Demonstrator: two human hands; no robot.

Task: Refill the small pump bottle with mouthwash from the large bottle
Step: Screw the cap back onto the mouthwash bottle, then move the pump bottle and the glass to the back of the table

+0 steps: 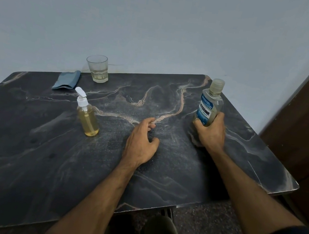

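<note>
The small pump bottle [87, 119] stands upright on the dark marble table [45, 151], left of centre; it has a white pump head and holds yellowish liquid. The large clear mouthwash bottle [210, 103], blue-labelled with its cap on, stands upright at the right side of the table. My right hand [210, 133] is wrapped around its lower part. My left hand [142, 141] rests near the table's middle with fingers loosely curled, holding nothing, a hand's width to the right of the pump bottle.
A clear drinking glass [97, 69] with a little liquid stands at the table's back edge. A folded blue-grey cloth [67, 82] lies left of it. A pale wall is behind the table; a dark wooden door [308, 118] is at the right.
</note>
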